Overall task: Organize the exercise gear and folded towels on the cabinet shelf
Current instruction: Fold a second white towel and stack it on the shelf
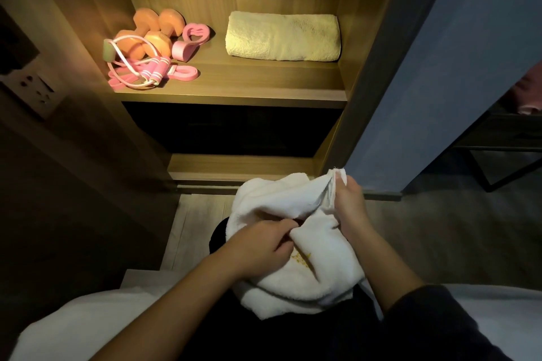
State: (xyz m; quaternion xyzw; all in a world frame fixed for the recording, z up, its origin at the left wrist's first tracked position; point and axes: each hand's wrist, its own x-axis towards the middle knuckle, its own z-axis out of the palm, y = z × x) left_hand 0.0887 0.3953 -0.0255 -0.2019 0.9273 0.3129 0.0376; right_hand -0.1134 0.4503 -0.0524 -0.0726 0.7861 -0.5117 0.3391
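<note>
A crumpled white towel (296, 246) with a small yellow embroidery lies on my lap. My left hand (264, 243) grips a fold near its middle. My right hand (347, 199) pinches its upper right edge and lifts it. On the lit wooden shelf (234, 88), a folded cream towel (283, 36) sits at the right. At the left lie orange dumbbells (149, 35), a pink skipping rope (149, 73), a pink resistance band (184, 73) and a pink hand grip (190, 41).
A dark compartment (234, 129) opens under the shelf. The blue cabinet door (434, 82) stands open at the right. A wall socket (35, 88) is at the left. White bedding (88, 325) lies beside me, and a dark metal-framed table (504, 143) stands far right.
</note>
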